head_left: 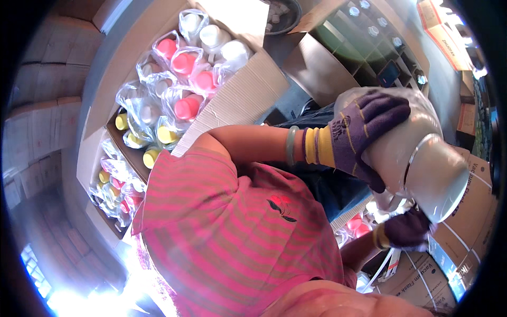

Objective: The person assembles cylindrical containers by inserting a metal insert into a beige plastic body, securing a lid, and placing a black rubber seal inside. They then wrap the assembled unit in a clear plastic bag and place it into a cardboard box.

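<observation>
- Left hand (364, 134) is gripping the white flask (393, 153), with its palm pressed on the side. Its fingers bend over the round part and spread a little, and its thumb hangs apart from them.
- Right hand (406, 230) is low down, just below the flask's smooth end. Its fingers look curled, but they are dark and blurry, so one cannot tell if they hold on or only touch.
- Both hands wear purple gloves with yellow cuffs.
- The flask is on the person's right, by the jeans (317, 193). It leans over, with its smooth end pointing down and to the right.
- It looks hard and stiff, so a squeeze likely won't bend it. It is big and fat, so it may feel clumsy, but whether it is full or heavy does not show.
- Its shiny skin may be slippery. It could dent, scratch or break inside if it drops.
- The best hold is likely one hand on the fat middle and one under the smooth end, where the flask dips.
</observation>
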Motion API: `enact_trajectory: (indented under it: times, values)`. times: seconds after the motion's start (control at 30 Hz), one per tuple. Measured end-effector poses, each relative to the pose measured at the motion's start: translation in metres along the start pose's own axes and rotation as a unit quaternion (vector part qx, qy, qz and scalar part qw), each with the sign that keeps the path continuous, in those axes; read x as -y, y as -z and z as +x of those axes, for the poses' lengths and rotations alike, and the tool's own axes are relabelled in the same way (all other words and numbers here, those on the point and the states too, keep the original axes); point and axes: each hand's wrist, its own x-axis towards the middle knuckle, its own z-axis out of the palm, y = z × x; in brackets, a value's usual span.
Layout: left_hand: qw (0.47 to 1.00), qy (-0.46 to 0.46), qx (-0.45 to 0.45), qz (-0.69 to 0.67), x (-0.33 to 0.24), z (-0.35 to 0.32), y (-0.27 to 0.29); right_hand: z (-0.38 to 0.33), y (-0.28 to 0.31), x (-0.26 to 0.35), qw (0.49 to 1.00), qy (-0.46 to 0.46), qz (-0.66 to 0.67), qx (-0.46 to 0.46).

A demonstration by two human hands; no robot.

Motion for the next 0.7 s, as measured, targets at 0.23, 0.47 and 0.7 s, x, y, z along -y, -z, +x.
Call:
enact_trajectory:
  times: [0.23,0.47,0.7]
  values:
    - [0.979,0.028,0.199,0.038,0.047,-0.046,0.010,0.045,-0.015,0.052,0.957,0.177,-0.165,0.162]
    - [0.910,0.290,0.224,0.192,0.052,-0.098,0.021,0.005,0.059,0.004,0.956,0.046,-0.289,0.015]
    - [0.912,0.359,0.156,-0.125,0.033,-0.041,-0.017,-0.083,0.061,0.006,0.960,0.032,-0.273,0.051]
